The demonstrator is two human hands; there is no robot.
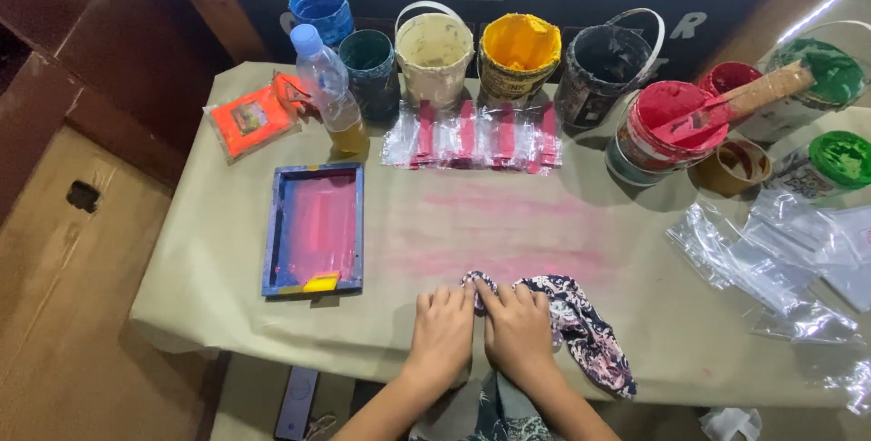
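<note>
Bottom centre of frame: left hand (442,329) flat, fingers together, pressing table paper (227,259); right hand (519,330) beside it, fingertips pinning end of patterned cloth (581,328), likely holding it flat. Cloth trails toward lower right, over table edge. Left of hands: blue-framed screen (314,230) with pink ink. Upper frame: paint buckets (519,53) in row, water bottle (328,87), plastic bags (771,264) at right. Nothing blocks hands.
</note>
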